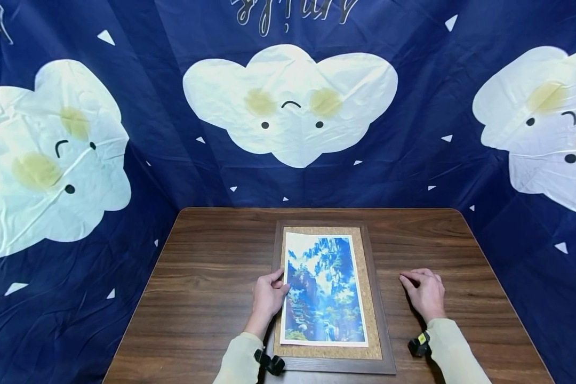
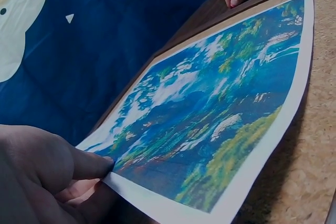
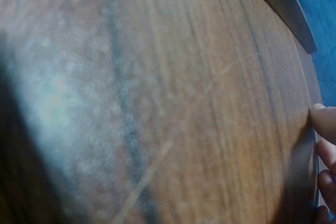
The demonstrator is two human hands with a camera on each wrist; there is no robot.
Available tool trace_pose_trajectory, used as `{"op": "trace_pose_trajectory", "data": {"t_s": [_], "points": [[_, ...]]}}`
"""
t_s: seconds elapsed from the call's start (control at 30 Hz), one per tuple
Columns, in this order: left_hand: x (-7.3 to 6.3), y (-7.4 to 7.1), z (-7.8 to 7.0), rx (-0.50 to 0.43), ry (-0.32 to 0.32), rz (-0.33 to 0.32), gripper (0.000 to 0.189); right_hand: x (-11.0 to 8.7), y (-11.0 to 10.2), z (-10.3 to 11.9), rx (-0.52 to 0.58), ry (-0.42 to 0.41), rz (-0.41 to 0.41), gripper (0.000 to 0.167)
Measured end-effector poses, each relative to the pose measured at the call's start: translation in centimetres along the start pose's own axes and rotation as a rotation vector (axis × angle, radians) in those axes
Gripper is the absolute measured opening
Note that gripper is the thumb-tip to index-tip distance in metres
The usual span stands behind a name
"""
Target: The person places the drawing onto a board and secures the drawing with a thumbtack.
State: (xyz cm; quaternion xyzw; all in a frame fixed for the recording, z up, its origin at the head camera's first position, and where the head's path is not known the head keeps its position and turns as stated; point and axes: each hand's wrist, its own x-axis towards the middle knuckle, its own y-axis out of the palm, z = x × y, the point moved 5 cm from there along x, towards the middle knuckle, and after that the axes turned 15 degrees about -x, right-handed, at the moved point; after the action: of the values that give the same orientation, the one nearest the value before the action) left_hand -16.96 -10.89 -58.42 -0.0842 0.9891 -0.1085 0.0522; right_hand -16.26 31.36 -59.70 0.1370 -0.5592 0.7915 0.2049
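A printed blue landscape picture (image 1: 324, 288) with a white border lies over a cork board (image 1: 331, 351) in a brown frame. My left hand (image 1: 269, 296) pinches the sheet's left edge between thumb and fingers. In the left wrist view, the near edge of the paper curves up off the cork, casting a shadow. To the right of the frame, my right hand (image 1: 424, 293) is low over the table, thumb and index fingertips together. A tiny red spot (image 2: 231, 7) shows at those fingertips in the left wrist view; its kind is too small to tell.
The board rests on a dark wood-grain table (image 1: 211, 298), near its front edge. Behind and on both sides hangs a navy cloth (image 1: 288, 186) printed with white clouds. Each wrist carries a small black camera (image 1: 270, 362).
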Motion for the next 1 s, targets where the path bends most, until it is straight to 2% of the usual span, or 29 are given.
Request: {"op": "trace_pose_trajectory", "data": {"t_s": [0.37, 1.0], "points": [[0.05, 0.48, -0.23, 0.031, 0.014, -0.007, 0.046, 0.09, -0.22, 0.37, -0.006, -0.003, 0.017, 0.009], [-0.08, 0.82, -0.09, 0.001, -0.028, -0.014, 0.048, 0.35, -0.32, 0.37, -0.005, -0.007, 0.018, 0.009]]}}
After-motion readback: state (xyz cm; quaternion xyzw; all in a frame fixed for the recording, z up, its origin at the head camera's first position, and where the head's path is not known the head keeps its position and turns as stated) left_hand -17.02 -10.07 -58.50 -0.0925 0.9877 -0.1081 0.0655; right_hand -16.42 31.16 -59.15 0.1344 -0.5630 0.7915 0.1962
